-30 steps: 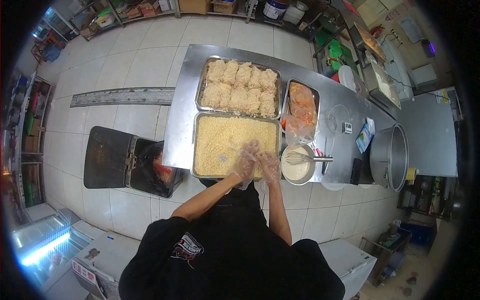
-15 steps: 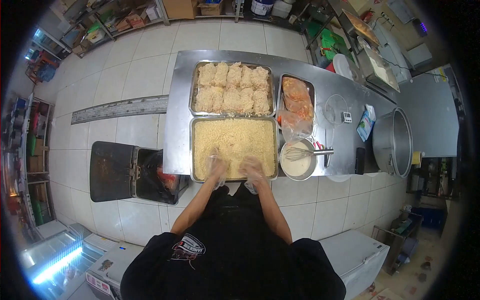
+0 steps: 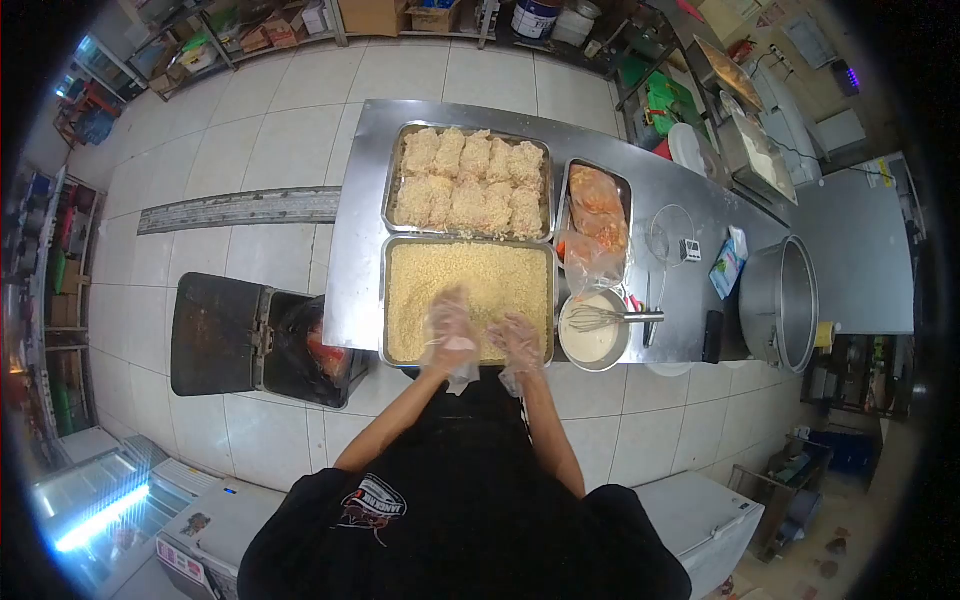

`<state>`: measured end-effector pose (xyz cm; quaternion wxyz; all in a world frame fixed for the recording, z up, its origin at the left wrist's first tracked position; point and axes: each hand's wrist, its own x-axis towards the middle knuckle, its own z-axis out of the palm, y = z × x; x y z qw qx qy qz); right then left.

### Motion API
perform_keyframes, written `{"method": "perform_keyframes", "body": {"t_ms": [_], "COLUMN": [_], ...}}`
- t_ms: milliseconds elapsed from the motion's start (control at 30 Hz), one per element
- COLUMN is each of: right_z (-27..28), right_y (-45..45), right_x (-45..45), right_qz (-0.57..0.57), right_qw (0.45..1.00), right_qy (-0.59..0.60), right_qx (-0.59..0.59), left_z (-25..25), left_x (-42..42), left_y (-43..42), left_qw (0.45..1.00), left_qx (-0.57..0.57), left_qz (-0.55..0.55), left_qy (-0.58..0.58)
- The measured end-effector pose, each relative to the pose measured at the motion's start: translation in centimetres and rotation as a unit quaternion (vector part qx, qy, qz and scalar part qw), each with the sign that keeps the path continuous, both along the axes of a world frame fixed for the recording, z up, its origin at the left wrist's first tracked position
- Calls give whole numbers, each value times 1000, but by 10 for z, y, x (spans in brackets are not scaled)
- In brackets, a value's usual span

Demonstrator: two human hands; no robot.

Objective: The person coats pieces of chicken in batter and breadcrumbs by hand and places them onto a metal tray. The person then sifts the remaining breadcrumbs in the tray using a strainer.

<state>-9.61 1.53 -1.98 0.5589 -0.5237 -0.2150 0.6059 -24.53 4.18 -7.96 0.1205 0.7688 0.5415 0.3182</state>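
Both hands wear clear plastic gloves and are at the front part of a metal tray (image 3: 386,300) filled with pale crumbs (image 3: 430,268). My left hand (image 3: 450,328) lies over the crumbs near the tray's middle, blurred, its fingers pointing away from me. To its right, my right hand (image 3: 515,340) rests on the crumbs by the front right corner, fingers spread, holding nothing visible. Behind this tray stands another one (image 3: 389,190) with crumb-coated pieces (image 3: 468,195) in two rows.
A bowl of batter (image 3: 590,343) with a whisk (image 3: 632,317) stands right of the crumbs. Beyond are a tray of bagged orange-coated food (image 3: 600,210), a timer (image 3: 690,250), a packet (image 3: 729,262) and a large pot (image 3: 775,305). An open bin (image 3: 310,350) is at the left.
From close together at the tray's front right, my hands have separated over the crumbs. Since the middle frame, my left hand has moved slightly right and my right hand's fingers have spread.
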Motion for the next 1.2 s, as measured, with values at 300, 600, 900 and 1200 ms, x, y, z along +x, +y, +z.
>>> {"method": "perform_keyframes", "body": {"t_ms": [300, 600, 900, 1200], "right_z": [-9, -51, 13, 45], "right_y": [33, 72, 53, 109], "right_x": [37, -6, -6, 39], "right_qz": [51, 134, 164, 112], "right_qw": [842, 916, 786, 961], "right_qy": [-534, -369, -592, -253], "right_qx": [57, -81, 62, 7], "left_z": [10, 12, 30, 83], "left_x": [20, -35, -88, -136], "left_y": [41, 25, -4, 4], "left_qw": [960, 987, 971, 953], "left_qx": [-41, 1, -72, 33], "left_qz": [-65, -100, 24, -1], "left_qy": [271, -125, -227, -300]}}
